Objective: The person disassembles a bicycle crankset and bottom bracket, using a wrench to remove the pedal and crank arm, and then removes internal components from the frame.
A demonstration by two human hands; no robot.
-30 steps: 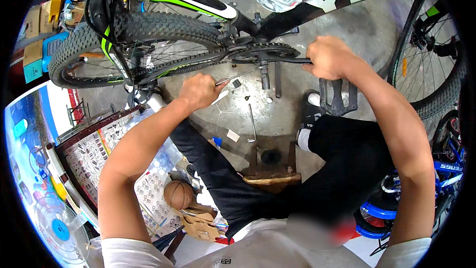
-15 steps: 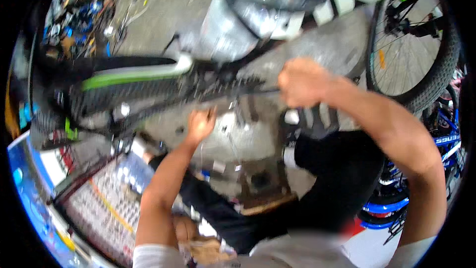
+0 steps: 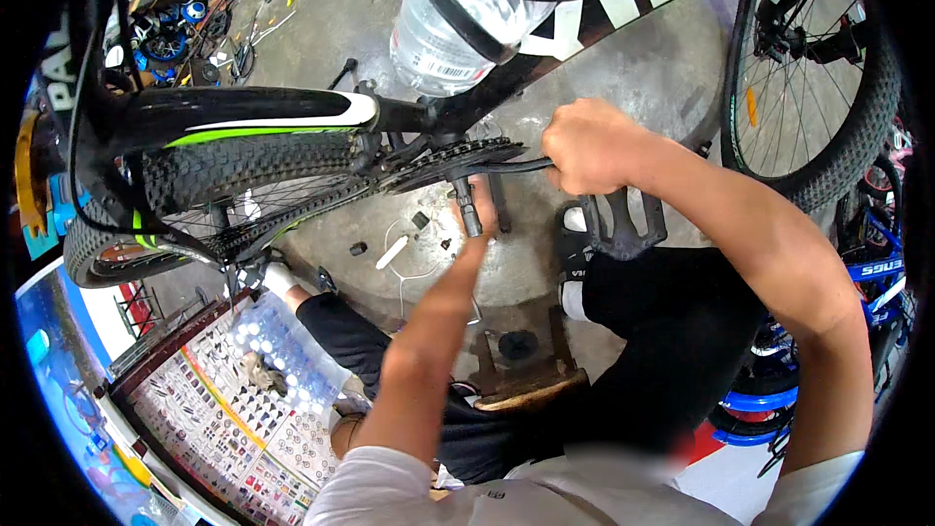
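A mountain bike's crank arm (image 3: 511, 168) runs right from the toothed chainring (image 3: 467, 151). My right hand (image 3: 589, 148) is closed in a fist round its outer end, just above a black pedal (image 3: 623, 226). At the crank's inner end a short dark cylindrical fitting (image 3: 468, 206) sticks out toward me. My left hand (image 3: 479, 197) is right behind this fitting, by the chainring; its fingers are mostly hidden. The chain (image 3: 321, 197) stretches left to the knobby rear wheel (image 3: 248, 158).
A clear plastic bottle (image 3: 438, 34) sits in the frame's bottle cage. The front wheel (image 3: 867, 127) stands at right, near blue bikes (image 3: 881, 273). Below my left arm is a low wooden stool (image 3: 536, 392). A case of small parts (image 3: 229, 409) lies lower left, parts clutter (image 3: 190, 34) upper left.
My left hand has moved right and slightly up, from under the chain to behind the fitting at the crank. My right hand keeps its grip at nearly the same place.
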